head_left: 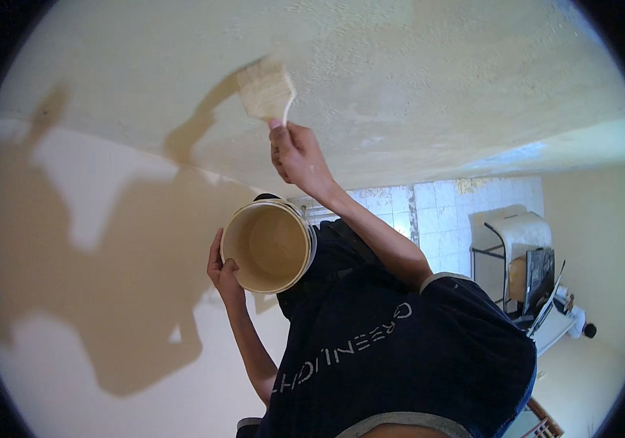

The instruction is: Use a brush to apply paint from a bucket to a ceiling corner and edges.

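Note:
In my right hand (299, 157) is the handle of a wide, flat paintbrush (265, 87), its fingers closed round it. The cream-coloured bristles point up at the rough, pale wall (400, 95), with their tips at or very near its surface; exact contact is hard to tell. A round bucket (306, 270) hangs in front of my body, its mouth turned up, with cream-coloured paint (272, 244) inside. My left hand (225, 269) grips the bucket's rim on the left side, the thumb over the edge and the fingers on the outside.
A smooth, pale wall (42, 255) with my shadow on it meets the rough wall at a corner on the left. White floor tiles (436, 219) lie to the right. Beyond stand a pale chair (522, 230) with dark legs and several piled objects (538, 274).

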The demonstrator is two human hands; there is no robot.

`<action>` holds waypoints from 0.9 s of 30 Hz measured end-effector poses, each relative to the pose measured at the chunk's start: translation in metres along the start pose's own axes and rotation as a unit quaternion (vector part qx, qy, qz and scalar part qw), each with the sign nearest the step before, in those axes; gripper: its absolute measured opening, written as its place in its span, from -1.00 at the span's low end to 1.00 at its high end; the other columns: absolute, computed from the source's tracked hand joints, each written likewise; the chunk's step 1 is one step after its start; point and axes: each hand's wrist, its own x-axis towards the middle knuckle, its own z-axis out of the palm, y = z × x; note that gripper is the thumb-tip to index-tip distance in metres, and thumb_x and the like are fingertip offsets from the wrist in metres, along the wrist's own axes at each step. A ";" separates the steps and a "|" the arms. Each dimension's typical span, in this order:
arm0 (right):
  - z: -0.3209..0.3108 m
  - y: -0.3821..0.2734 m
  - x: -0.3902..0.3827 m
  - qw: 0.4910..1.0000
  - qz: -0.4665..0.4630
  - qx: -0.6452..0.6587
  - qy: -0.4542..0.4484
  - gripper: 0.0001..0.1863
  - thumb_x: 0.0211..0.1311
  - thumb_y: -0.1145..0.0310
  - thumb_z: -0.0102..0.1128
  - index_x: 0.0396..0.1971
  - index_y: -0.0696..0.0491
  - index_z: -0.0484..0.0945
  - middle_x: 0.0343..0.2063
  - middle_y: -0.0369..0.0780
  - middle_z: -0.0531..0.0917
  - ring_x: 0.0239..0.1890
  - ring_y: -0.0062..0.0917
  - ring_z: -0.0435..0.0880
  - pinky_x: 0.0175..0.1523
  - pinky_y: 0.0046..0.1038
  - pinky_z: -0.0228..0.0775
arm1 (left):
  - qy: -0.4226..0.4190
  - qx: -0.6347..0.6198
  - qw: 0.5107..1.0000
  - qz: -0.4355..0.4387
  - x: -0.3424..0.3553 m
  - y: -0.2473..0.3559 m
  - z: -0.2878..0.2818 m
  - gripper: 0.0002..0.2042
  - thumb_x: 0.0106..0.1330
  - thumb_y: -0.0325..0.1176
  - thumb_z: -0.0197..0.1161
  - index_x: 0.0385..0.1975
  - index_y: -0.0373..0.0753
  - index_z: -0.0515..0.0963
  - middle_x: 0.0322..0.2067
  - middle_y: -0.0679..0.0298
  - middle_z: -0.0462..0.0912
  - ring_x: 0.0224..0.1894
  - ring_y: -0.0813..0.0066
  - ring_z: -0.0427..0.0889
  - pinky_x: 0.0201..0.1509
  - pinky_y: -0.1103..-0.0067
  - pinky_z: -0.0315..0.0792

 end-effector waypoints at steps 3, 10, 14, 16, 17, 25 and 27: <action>-0.011 -0.004 0.013 0.998 -0.053 0.034 -0.006 -0.51 0.45 -0.06 -0.15 -0.58 0.01 0.22 -0.76 -0.43 0.22 -0.80 -0.79 0.14 -0.75 -0.63 -0.06 | 0.003 -0.001 1.000 0.006 -0.001 -0.001 0.002 -0.30 -0.18 -0.66 -0.15 0.17 -0.42 0.39 0.12 0.03 0.49 0.17 0.29 0.48 0.28 0.46 0.33; -0.070 0.140 0.026 0.992 0.053 -0.108 0.025 -0.49 0.46 -0.02 -0.15 -0.63 0.02 0.28 -0.80 -0.40 0.29 -0.80 -0.72 0.23 -0.74 -0.52 0.01 | 0.014 -0.014 1.000 0.008 0.004 -0.002 -0.001 -0.30 -0.17 -0.66 -0.16 0.17 -0.44 0.39 0.13 0.03 0.47 0.16 0.28 0.48 0.27 0.46 0.33; -0.087 0.188 -0.010 0.943 0.324 0.052 0.052 -0.50 0.42 -0.07 -0.09 -0.65 -0.08 0.18 -0.79 -0.48 0.11 -0.81 -0.80 0.04 -0.76 -0.62 -0.17 | 0.017 -0.024 0.999 -0.016 0.004 -0.006 -0.012 -0.30 -0.17 -0.66 -0.15 0.18 -0.44 0.38 0.15 0.02 0.46 0.18 0.25 0.47 0.26 0.46 0.34; -0.088 0.177 -0.011 0.949 0.303 0.080 0.039 -0.52 0.43 -0.04 -0.09 -0.65 -0.08 0.16 -0.78 -0.49 0.10 -0.81 -0.80 0.02 -0.75 -0.63 -0.19 | 0.010 -0.013 1.000 0.010 0.006 -0.008 -0.015 -0.28 -0.20 -0.64 -0.14 0.19 -0.44 0.36 0.15 0.00 0.45 0.17 0.23 0.48 0.25 0.45 0.36; -0.087 0.163 -0.010 0.935 0.338 0.073 0.083 -0.53 0.44 0.00 -0.10 -0.65 -0.09 0.15 -0.77 -0.49 0.09 -0.80 -0.80 0.00 -0.75 -0.64 -0.21 | 0.011 -0.017 1.000 0.010 0.007 -0.009 -0.017 -0.28 -0.20 -0.64 -0.14 0.19 -0.44 0.36 0.15 0.00 0.45 0.17 0.23 0.48 0.25 0.45 0.36; -0.042 -0.017 -0.009 0.990 0.104 0.093 -0.021 -0.52 0.47 0.01 -0.15 -0.64 -0.05 0.15 -0.75 -0.48 0.09 -0.78 -0.83 0.02 -0.74 -0.65 -0.23 | 0.018 -0.041 0.999 -0.022 0.007 -0.010 -0.011 -0.28 -0.21 -0.62 -0.13 0.18 -0.45 0.37 0.11 -0.01 0.48 0.12 0.21 0.52 0.25 0.39 0.38; -0.035 -0.040 0.003 0.996 0.076 0.050 0.024 -0.52 0.47 -0.01 -0.15 -0.63 -0.05 0.15 -0.75 -0.48 0.09 -0.78 -0.82 0.02 -0.74 -0.64 -0.22 | 0.015 -0.029 0.999 -0.018 0.010 -0.011 -0.007 -0.29 -0.20 -0.63 -0.12 0.17 -0.45 0.38 0.10 -0.01 0.49 0.12 0.22 0.52 0.25 0.40 0.37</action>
